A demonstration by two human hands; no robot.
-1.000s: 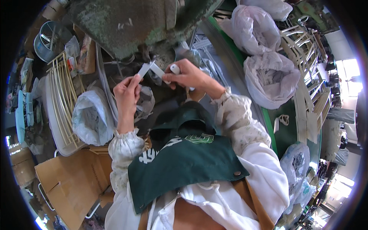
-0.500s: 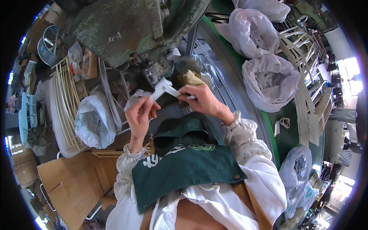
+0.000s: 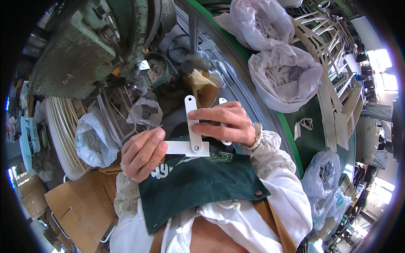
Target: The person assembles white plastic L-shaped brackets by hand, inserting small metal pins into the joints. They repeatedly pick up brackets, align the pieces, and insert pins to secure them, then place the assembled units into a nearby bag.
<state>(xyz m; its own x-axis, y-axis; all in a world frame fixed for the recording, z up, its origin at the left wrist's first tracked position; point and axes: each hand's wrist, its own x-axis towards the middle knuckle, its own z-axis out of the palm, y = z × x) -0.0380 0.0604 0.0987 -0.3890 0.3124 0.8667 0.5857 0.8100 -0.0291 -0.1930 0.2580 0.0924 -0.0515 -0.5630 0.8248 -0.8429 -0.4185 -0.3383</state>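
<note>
Head view, the only one I am monitoring. Item: flat white bar (image 3: 181, 148), lying crosswise in front of the dark green apron (image 3: 202, 179). Item: rounded white strip (image 3: 191, 124), standing roughly square to the bar and meeting it at a rivet (image 3: 196, 148) near the bar's right end. Item: left hand (image 3: 144, 155), its fingers clamping the bar's left end. Item: right hand (image 3: 225, 122), its fingers clamping the strip's middle and also carrying a second white piece (image 3: 222, 101), apart from the strip. Surroundings: a yellowish bag (image 3: 204, 86) sitting beyond the right hand; a worn green machine (image 3: 80, 63) looming at upper left.

Handling note: I am judging that good work is calling for a steady pinch at the bar's end, fingers clear of the rivet, light turning pressure on the strip without bending it, and the second piece tucked away from the joint.

Obscured: right fingers are covering the second piece's middle; the right thumb is hiding; left fingers are masking the bar's end; the rivet's underside is facing away; the machine is running out of frame.
</note>
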